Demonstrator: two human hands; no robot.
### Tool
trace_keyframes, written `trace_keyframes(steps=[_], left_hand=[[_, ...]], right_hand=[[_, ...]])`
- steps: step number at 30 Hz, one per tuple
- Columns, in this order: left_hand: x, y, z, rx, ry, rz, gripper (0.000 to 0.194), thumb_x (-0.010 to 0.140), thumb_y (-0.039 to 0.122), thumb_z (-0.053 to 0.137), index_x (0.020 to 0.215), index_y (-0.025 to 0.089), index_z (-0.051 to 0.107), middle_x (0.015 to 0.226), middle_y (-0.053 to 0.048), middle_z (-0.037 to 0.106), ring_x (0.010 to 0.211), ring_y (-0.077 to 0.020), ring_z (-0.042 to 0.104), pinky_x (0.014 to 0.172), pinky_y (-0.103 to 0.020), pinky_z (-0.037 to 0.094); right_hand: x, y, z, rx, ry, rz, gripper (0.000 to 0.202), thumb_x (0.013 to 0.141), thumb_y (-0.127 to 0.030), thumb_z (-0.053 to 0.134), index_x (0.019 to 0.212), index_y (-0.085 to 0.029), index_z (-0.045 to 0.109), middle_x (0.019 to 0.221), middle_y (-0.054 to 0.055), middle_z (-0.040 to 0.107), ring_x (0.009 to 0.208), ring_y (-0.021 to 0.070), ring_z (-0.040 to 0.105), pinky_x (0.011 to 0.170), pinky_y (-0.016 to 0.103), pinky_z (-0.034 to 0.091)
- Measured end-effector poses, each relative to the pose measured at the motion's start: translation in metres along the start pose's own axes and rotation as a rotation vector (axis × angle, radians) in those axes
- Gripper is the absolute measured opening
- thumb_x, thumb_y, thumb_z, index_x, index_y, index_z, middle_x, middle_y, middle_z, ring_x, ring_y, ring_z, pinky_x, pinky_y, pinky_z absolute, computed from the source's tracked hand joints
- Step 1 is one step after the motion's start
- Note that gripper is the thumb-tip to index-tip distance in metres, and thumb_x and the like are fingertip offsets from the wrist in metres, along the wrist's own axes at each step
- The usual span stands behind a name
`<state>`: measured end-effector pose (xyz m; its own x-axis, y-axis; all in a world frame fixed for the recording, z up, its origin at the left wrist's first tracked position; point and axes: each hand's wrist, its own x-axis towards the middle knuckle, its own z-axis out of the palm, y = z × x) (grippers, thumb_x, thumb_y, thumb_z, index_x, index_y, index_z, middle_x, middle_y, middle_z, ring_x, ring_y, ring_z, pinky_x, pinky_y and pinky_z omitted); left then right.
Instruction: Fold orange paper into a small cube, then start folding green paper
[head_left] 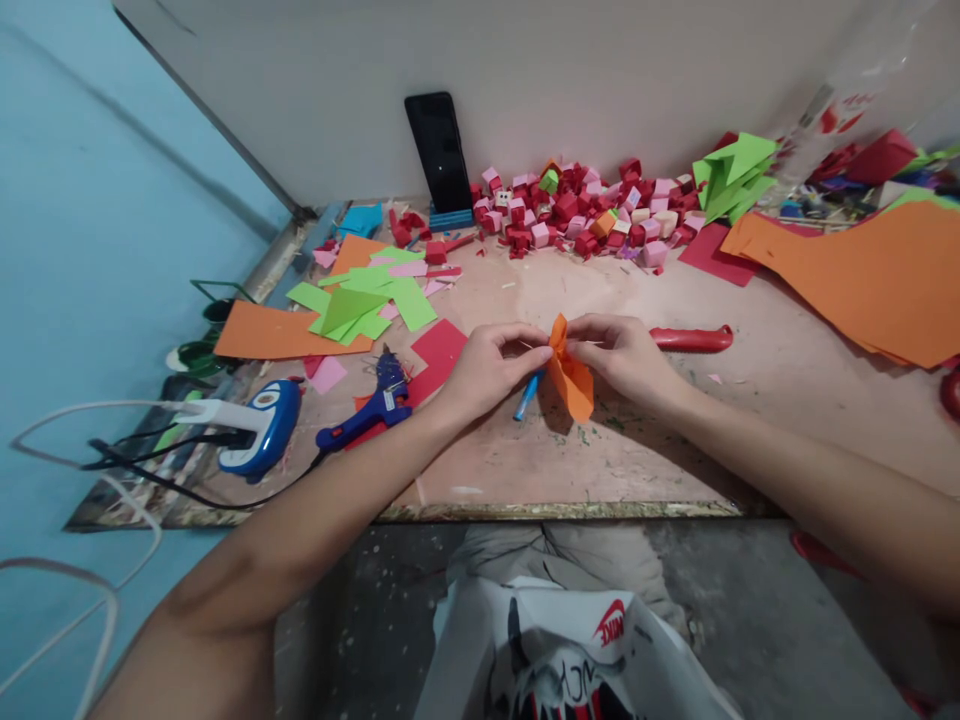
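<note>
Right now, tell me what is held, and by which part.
The left hand and right hand pinch the folded orange paper near its upper end.

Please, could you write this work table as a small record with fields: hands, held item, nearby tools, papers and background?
Left hand: the left hand pinches the folded orange paper
Right hand: the right hand pinches it from the other side
Held item: upright, creased at top, wider flap below
Near left hand: blue pen-like item; further left, blue glue gun
Near right hand: red handle lying on the table
Papers: green strips left; orange sheets right
Background: dark-screened phone, standing; heap of mostly red and pink paper pieces
</note>
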<state>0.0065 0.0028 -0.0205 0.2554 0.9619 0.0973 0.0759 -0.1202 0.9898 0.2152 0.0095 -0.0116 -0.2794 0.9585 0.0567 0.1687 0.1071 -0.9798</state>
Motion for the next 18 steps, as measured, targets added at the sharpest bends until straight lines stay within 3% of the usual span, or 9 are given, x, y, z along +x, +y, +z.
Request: trace_keyframes(steps=[7,11,18], left_hand=[[-0.0014,0.0040,-0.0012,-0.002,-0.038,-0.028,0.026,0.082,0.034,0.087,0.103,0.018,0.087,0.108,-0.011,0.084,0.095,-0.0219,0.077,0.090,-0.035,0.061],[-0.0001,0.0015,-0.0021,-0.008,-0.025,-0.041,0.026,0.082,0.034,0.088,0.102,0.018,0.087,0.105,-0.010,0.085,0.093,-0.0219,0.077,0.088,-0.036,0.061],[0.0005,-0.0047,-0.0021,-0.006,-0.019,-0.031,0.022,0.084,0.033,0.086,0.101,0.019,0.088,0.104,-0.010,0.085,0.094,-0.0213,0.077,0.091,-0.036,0.061]], right_hand=[[-0.0003,0.0024,0.0018,0.004,0.011,-0.028,0.020,0.089,-0.022,0.072,0.106,-0.023,0.080,0.105,0.007,0.082,0.098,0.0254,0.077,0.093,0.041,0.061],[0.0001,0.0034,0.0016,-0.011,0.019,-0.083,0.019,0.086,-0.020,0.073,0.104,-0.022,0.081,0.107,0.007,0.082,0.101,0.0256,0.076,0.092,0.040,0.062],[-0.0014,0.0023,0.0006,-0.057,-0.013,-0.055,0.007,0.086,-0.024,0.074,0.089,-0.021,0.080,0.093,0.007,0.081,0.082,0.0231,0.074,0.077,0.037,0.061]])
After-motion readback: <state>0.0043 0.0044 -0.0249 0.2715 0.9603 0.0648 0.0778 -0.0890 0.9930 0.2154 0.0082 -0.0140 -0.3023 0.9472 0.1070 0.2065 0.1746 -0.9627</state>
